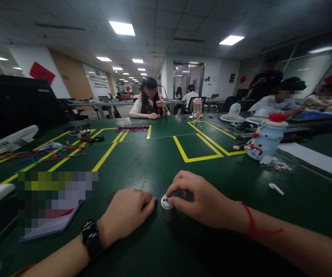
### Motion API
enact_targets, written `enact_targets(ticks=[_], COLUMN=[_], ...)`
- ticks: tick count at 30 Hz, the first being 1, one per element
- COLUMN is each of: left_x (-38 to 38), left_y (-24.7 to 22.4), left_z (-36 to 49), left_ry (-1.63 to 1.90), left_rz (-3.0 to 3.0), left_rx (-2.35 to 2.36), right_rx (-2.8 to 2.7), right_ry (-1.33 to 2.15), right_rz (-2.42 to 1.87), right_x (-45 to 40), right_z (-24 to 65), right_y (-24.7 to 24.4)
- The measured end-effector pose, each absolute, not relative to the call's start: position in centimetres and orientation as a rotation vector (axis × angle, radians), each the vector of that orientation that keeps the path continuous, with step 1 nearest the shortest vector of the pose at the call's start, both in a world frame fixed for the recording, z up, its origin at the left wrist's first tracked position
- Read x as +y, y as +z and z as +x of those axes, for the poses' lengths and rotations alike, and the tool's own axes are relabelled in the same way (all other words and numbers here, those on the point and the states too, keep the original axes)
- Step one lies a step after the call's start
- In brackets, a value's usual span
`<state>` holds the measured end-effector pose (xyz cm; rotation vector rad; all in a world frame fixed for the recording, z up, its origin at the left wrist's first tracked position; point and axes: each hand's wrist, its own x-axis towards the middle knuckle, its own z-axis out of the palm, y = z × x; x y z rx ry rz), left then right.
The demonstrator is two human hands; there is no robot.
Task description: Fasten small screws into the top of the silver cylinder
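A small metal cylinder (168, 211) with a pale top stands upright on the green table (143, 165), between my hands. My right hand (197, 198) has its thumb and forefinger pinched at the cylinder's top; whatever small piece lies between the fingertips is too small to make out. A red string circles the right wrist. Left of the cylinder, my left hand (128, 209) rests on the table with its fingers curled under and the thumb pointing at the cylinder, not touching it. A black watch (91, 235) is on the left wrist.
A blue bottle (265, 140) with a red top, a white earbud (276, 189) and white paper (316, 157) lie to the right. Coloured wires (53, 154) and a blurred flat item (53, 225) are on the left. A person (150, 102) sits opposite; others sit further off.
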<state>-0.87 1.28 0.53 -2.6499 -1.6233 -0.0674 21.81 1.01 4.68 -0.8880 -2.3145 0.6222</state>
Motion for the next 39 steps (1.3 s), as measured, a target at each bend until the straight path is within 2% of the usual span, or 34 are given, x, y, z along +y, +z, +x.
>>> enact_targets(ticks=[6, 12, 19, 27, 33, 39], left_x=[1.4, 1.4, 1.4, 1.4, 1.5, 1.4], left_y=[0.5, 0.6, 0.3, 0.4, 0.5, 0.6], left_z=[-1.0, -1.1, -1.4, -1.0, -1.0, -1.1], left_ry=[-0.085, -0.099, -0.122, -0.101, -0.118, -0.092], left_rz=[-2.676, -2.714, -2.705, -2.643, -2.664, -2.685], left_rx=[-1.609, -1.619, -1.608, -1.618, -1.622, -1.648], right_rx=[-2.090, -1.911, -1.950, -2.115, -2.018, -2.425], right_ry=[0.733, 1.165, 1.125, 0.622, 0.733, 0.786], right_rz=[-1.067, -1.182, -1.149, -0.860, -0.939, -0.936], right_x=[2.2, 3.2, 3.1, 1.4, 2.0, 2.6], right_z=[23.7, 25.0, 24.9, 21.5, 22.8, 25.3], right_y=[4.0, 1.6, 1.2, 2.8, 3.5, 2.7])
